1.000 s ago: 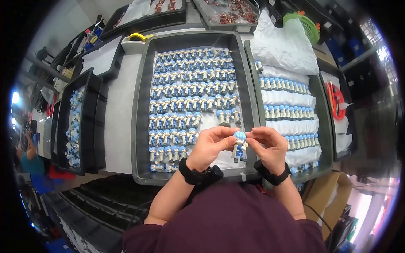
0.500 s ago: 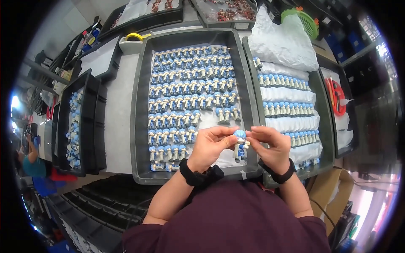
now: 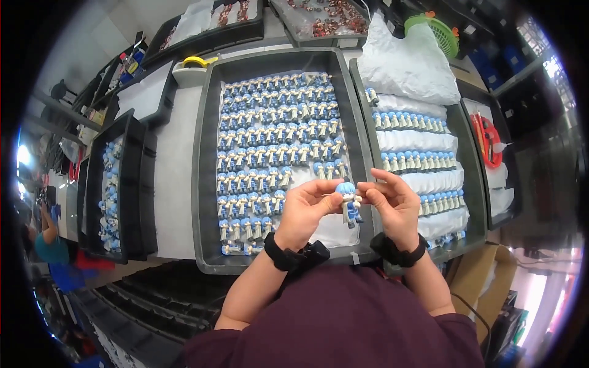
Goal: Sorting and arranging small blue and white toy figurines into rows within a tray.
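Over the near right part of a large black tray (image 3: 205,184), I hold a small figurine (image 3: 351,210) with blue hair and a blue and white outfit. My left hand (image 3: 308,207) pinches it by the head between thumb and fingers. At its other side, the thumb and forefinger of my right hand (image 3: 396,205) close on its edge, while the other fingers are partly hidden. The figurine is roughly upright, its front showing. Beneath, rows of similar figurines (image 3: 264,156) lie on a white sheet in the tray.
To the right, another tray (image 3: 475,190) holds figurine rows between white padding (image 3: 423,144); a white bag (image 3: 408,64) covers its far end. A narrow black tray (image 3: 132,184) of figurines stands left. Yellow tape (image 3: 196,61), a green basket (image 3: 438,37) and red tubing (image 3: 489,144) lie around.
The figurine has tilted and turned slightly between my fingers, with its feet swung to the right. My right-hand fingers have lifted and spread a little. The whole view has shifted slightly.
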Demonstrator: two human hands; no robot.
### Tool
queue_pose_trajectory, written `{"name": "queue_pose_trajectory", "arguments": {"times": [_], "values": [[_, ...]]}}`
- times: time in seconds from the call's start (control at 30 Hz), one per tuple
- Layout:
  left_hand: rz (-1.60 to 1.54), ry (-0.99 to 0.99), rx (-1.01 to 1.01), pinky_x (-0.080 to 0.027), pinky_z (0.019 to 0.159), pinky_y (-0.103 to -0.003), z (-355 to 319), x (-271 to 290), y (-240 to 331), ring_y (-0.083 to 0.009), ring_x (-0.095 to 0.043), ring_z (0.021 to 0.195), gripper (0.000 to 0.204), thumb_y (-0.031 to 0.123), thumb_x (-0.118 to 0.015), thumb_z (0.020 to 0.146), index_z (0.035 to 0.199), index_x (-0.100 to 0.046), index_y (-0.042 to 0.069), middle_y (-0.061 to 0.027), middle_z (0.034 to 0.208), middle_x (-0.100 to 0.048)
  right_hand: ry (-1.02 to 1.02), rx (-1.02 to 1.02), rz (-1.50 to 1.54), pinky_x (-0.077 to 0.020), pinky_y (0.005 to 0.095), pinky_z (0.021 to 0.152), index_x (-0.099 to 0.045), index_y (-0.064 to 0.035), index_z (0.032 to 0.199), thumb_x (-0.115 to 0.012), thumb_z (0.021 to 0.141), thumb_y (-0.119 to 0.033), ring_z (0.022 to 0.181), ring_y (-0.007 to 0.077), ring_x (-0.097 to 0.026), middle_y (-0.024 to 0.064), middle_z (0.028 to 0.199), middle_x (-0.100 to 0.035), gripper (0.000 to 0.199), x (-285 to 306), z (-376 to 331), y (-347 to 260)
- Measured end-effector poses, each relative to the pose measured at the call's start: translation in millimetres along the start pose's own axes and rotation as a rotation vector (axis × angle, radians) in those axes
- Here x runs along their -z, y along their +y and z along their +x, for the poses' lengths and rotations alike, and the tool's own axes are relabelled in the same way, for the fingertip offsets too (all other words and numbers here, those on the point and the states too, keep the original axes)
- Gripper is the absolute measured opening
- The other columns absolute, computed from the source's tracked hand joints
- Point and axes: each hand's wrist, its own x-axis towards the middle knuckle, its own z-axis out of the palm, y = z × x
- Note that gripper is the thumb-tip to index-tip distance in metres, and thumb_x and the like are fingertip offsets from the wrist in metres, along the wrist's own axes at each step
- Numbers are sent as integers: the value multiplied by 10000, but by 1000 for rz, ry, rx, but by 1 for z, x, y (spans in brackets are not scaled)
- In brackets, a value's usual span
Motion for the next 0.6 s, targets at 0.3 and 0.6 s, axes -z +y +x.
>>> {"name": "queue_pose_trajectory", "arguments": {"times": [0.3, 0.6], "values": [[-109, -4, 6, -490, 758, -313, 6, 9, 0, -169, -580, 853, 242, 24, -545, 805, 1040, -507, -17, -107, 958, -576, -206, -462, 383, -503, 307, 749, -446, 43, 1108, -412, 897, -202, 865, 243, -593, 141, 986, -556, 325, 0, -13, 2], [-80, 1, 20, -490, 757, -302, 6, 5, 1, -170, -580, 851, 257, 33, -529, 817, 1067, -499, -16, -108, 963, -574, -191, -424, 373, -502, 321, 743, -447, 45, 1090, -405, 897, -191, 848, 264, -599, 156, 993, -560, 307, 2, -15, 10]]}}
